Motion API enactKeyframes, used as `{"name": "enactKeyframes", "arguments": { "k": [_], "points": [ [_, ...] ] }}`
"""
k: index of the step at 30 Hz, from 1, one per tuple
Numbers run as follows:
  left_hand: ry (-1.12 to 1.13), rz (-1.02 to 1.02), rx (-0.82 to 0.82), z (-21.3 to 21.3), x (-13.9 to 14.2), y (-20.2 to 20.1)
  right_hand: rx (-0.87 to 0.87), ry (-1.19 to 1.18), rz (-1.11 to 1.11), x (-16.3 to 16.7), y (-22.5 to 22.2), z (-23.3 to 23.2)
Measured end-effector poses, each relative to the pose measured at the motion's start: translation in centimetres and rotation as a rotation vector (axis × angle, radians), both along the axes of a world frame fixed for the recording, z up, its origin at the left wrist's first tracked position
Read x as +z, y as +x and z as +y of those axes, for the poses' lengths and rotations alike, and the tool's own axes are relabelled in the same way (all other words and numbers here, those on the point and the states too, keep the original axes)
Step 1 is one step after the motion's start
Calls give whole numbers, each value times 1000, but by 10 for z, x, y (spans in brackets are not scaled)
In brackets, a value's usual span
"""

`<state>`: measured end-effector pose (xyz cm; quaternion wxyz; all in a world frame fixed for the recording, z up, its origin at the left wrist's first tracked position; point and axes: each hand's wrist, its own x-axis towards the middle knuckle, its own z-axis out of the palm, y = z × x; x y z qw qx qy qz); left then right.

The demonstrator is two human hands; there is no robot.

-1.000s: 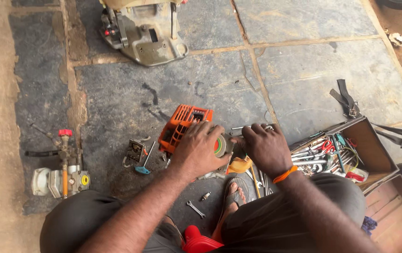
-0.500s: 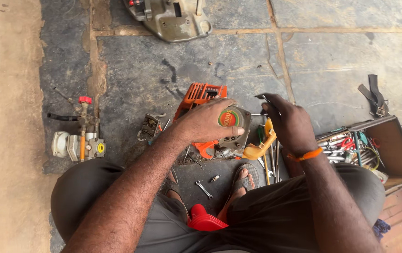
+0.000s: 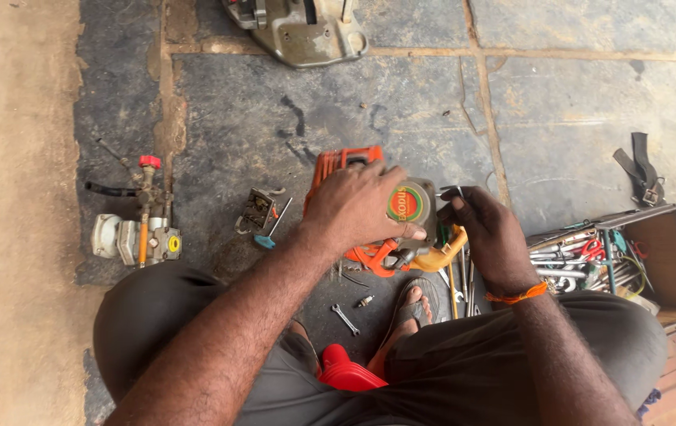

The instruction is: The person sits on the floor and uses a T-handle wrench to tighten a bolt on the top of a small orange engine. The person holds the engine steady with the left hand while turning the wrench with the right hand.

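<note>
The small engine (image 3: pixel 377 217), with an orange plastic housing and a grey round cover, sits on the stone floor (image 3: pixel 275 102) between the person's knees. The left hand (image 3: pixel 353 209) lies spread over its top, palm down, bracing it. The right hand (image 3: pixel 487 233) is closed narrowly on a thin metal tool (image 3: pixel 450 190) at the engine's right side. The engine looks rigid and fairly heavy, with a metal core under a plastic shell that could crack; the solid body seems a safer hold than the orange fins. A yellow part (image 3: pixel 444 256) lies against it. To the right, an open toolbox (image 3: pixel 653 252) holds wrenches, pliers and wires in a loose heap.
</note>
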<state>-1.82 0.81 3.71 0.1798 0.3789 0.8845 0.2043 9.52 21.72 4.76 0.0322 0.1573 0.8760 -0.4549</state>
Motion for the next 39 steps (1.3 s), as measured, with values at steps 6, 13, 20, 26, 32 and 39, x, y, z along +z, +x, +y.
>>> {"name": "enactKeyframes", "arguments": {
  "k": [6, 13, 20, 26, 32, 39],
  "points": [
    [-137, 127, 166, 10, 4, 14, -51, 33, 58, 5, 0, 0],
    [-176, 52, 140, 7, 2, 12, -81, 119, 28, 25, 2, -3],
    [-53, -75, 100, -17, -7, -5, -12, 8, 77, 25, 5, -4],
    [-59, -157, 229, -9, -1, 7, -51, -109, 142, 32, 8, -11],
    [-11, -214, 321, -8, -8, 15, 12, -41, 181, 35, 10, -19],
    [-143, -229, 218, -22, 7, 1, 94, 154, 158, 36, 18, -17]
  ]
}}
